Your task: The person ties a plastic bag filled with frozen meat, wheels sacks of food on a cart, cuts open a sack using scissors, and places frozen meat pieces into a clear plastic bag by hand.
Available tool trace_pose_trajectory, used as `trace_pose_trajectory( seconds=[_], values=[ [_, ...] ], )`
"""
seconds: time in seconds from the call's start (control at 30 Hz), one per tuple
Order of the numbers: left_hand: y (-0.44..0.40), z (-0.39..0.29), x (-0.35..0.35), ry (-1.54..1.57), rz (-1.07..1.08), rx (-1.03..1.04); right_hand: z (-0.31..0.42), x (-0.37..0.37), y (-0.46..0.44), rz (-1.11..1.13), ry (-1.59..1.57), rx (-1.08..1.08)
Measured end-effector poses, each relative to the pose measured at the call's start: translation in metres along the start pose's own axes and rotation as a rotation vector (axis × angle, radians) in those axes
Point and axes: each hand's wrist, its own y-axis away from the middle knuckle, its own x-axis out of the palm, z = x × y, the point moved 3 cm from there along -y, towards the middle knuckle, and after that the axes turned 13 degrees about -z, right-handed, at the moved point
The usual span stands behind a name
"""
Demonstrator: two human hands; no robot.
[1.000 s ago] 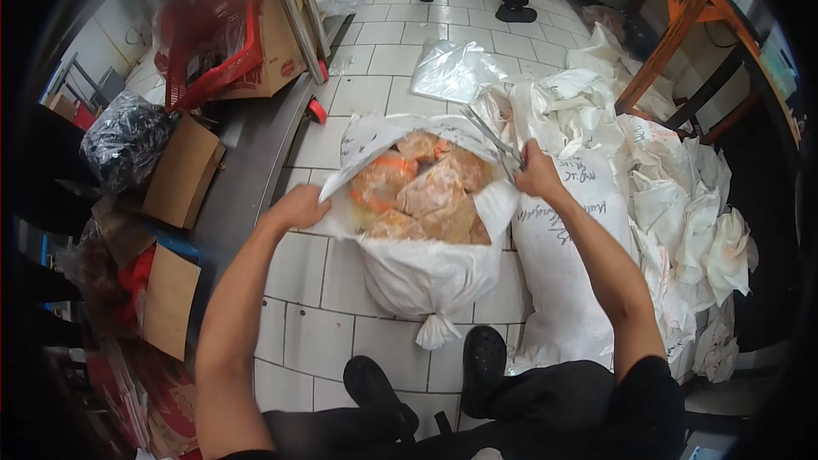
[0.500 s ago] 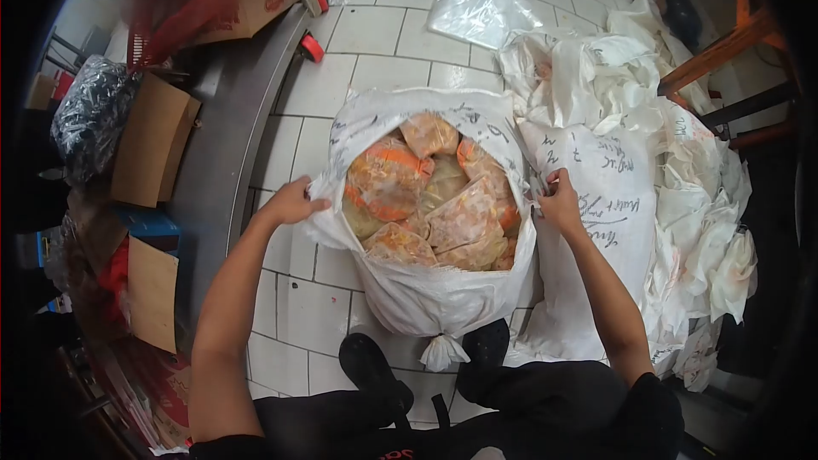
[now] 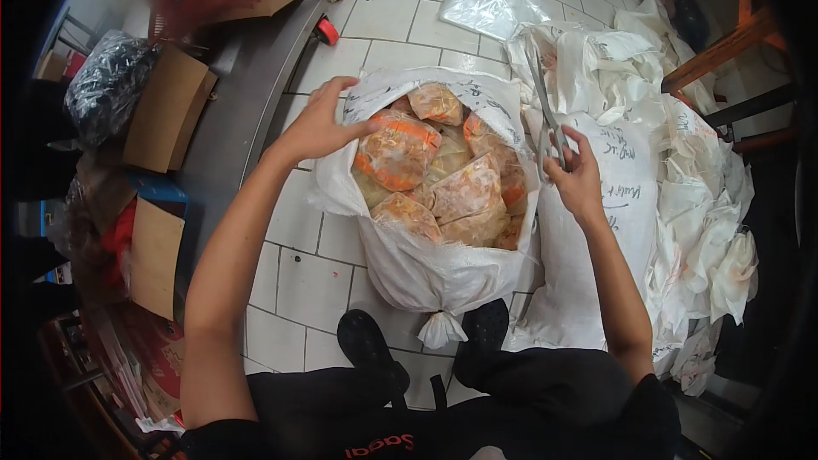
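Observation:
A white woven sack (image 3: 430, 281) stands on the floor in front of my feet, its mouth wide and a tied tuft at its near side. Inside are several clear plastic packets (image 3: 396, 153) of orange and pale food; I cannot tell the exact kind. Over the sack's left rim is my left hand (image 3: 319, 126), fingers spread, thumb above the packets; it holds nothing. My right hand (image 3: 576, 175) is right of the sack, closed round the handles of metal scissors (image 3: 543, 98) whose blades point up and away.
Another white sack (image 3: 601, 247) with handwriting lies to the right, beside crumpled white sacks (image 3: 703, 230). Clear plastic sheeting (image 3: 490, 4) lies on the tiles ahead. A metal platform (image 3: 256, 77) with cardboard boxes (image 3: 166, 111) runs along the left.
My left hand has let go of the sack's left edge and moved up and right over its rim. My right hand has risen slightly with the scissors, which now show plainly.

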Motion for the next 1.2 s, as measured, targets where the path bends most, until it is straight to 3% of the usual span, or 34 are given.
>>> trace_pose_trajectory(
  seconds=[0.07,0.1,0.17,0.23,0.3,0.37,0.4,0.43,0.5,0.53,0.63,0.77,0.8,0.87,0.9,0.97,1.0,1.1,1.2],
  values=[
    [-0.001,-0.035,-0.008,0.352,0.175,-0.159,0.040,0.012,0.007,0.050,0.004,-0.094],
    [0.000,-0.050,-0.012,0.349,0.165,-0.160,0.058,0.019,0.010,0.054,0.000,-0.102],
    [0.004,-0.082,-0.015,0.690,0.271,-0.151,0.093,0.040,0.019,0.146,-0.102,-0.135],
    [0.010,-0.110,-0.019,0.827,0.200,-0.147,0.119,0.071,0.028,0.184,-0.202,-0.182],
    [0.011,-0.128,-0.024,0.960,0.121,-0.142,0.146,0.101,0.036,0.314,-0.017,-0.463],
    [0.010,-0.128,-0.033,1.195,0.089,-0.413,0.161,0.132,0.037,0.345,0.107,-0.512],
    [0.006,-0.116,-0.036,1.167,0.073,-0.481,0.169,0.149,0.037,0.367,0.235,-0.555],
    [0.004,-0.079,-0.043,1.107,-0.028,-0.551,0.184,0.180,0.040,0.432,0.169,-0.606],
    [0.002,-0.015,-0.036,1.052,-0.127,-0.615,0.178,0.215,0.033,0.693,0.402,-0.701],
    [0.006,0.011,-0.040,1.009,-0.164,-0.693,0.173,0.223,0.044,0.567,0.353,-0.811],
    [0.034,0.084,-0.055,0.889,-0.261,-0.824,0.157,0.229,0.076,0.679,0.374,-0.850],
    [0.088,0.193,-0.066,0.666,-0.466,-1.044,0.097,0.225,0.103,0.932,0.466,-0.541],
    [0.097,0.198,-0.076,0.653,-0.493,-1.047,0.083,0.223,0.104,1.003,0.506,-0.588],
    [0.120,0.204,-0.094,0.225,-0.566,-1.173,0.055,0.216,0.103,1.062,0.488,-0.554],
    [0.128,0.208,-0.093,0.211,-0.589,-1.170,0.042,0.211,0.103,1.057,0.431,-0.471],
    [0.138,0.211,-0.095,-0.471,-0.724,-0.969,0.039,0.201,0.101,1.023,0.344,-0.459],
    [0.135,0.193,-0.106,-0.407,-0.565,-1.064,0.042,0.202,0.101,0.983,0.274,-0.423],
    [0.123,0.162,-0.118,-0.402,-0.451,-0.955,0.041,0.208,0.082,0.897,0.287,-0.582],
    [0.105,0.155,-0.095,-0.423,-0.472,-0.506,0.036,0.202,0.066,0.748,0.357,-0.820]
  ],
)
